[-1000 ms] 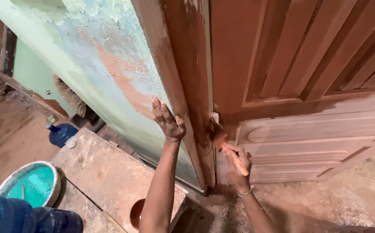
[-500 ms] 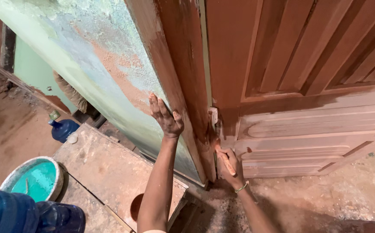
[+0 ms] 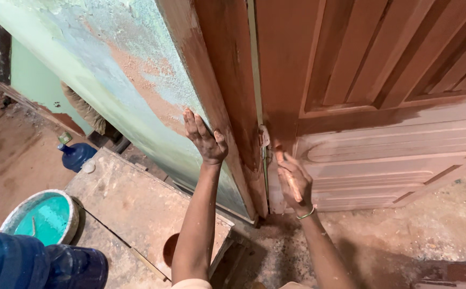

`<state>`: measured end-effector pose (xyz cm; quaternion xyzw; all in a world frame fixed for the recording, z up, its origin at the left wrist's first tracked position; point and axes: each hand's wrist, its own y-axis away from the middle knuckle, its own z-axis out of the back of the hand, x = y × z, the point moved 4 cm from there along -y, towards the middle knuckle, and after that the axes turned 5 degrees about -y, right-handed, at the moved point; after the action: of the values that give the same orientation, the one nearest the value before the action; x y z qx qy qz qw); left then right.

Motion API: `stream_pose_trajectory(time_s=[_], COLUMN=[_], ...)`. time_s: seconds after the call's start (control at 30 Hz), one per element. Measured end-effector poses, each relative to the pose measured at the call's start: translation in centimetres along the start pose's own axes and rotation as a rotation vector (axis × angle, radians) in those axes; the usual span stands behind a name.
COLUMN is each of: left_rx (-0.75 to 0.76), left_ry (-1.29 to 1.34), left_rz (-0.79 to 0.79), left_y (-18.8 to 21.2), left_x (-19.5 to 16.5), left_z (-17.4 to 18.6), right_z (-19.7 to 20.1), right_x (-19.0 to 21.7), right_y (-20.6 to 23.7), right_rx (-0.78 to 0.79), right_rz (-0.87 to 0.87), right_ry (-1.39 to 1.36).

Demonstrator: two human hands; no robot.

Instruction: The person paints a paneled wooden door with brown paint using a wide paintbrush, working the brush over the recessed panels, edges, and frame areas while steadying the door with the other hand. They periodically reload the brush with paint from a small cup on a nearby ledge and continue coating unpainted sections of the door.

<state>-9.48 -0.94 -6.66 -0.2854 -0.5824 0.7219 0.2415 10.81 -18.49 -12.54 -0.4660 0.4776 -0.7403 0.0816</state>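
While the open left hand (image 3: 205, 140) presses flat against the brown wooden door frame (image 3: 219, 96), the right hand (image 3: 294, 182) grips a small brush against the reddish panelled wooden door (image 3: 383, 80), near its metal hinge (image 3: 264, 137).

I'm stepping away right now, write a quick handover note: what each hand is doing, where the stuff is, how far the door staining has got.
Left hand: open, flat against the door frame post, bracing.
Right hand: closed around a small applicator, hard to make out, pressed to the door low by the hinge.
Bowl of reddish stain sits on the board below; turquoise paint bucket to the left.
Done: frame post and upper door panels look dark and stained.
Left: lower door panels look paler, seemingly uncoated.
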Motion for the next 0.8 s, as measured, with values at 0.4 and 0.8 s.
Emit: stream_pose_trajectory(time_s=[0.4,0.8], left_rx=[-0.014,-0.009], left_ry=[0.012,0.008], left_rz=[0.002,-0.008], left_y=[-0.2,0.0], left_x=[-0.1,0.0], left_z=[0.1,0.0], right_z=[0.3,0.8], right_x=[-2.3,-1.2], right_y=[1.2,1.1], right_rx=[0.072,0.312], right_rz=[-0.236,-0.404], right_ry=[0.026,0.181])
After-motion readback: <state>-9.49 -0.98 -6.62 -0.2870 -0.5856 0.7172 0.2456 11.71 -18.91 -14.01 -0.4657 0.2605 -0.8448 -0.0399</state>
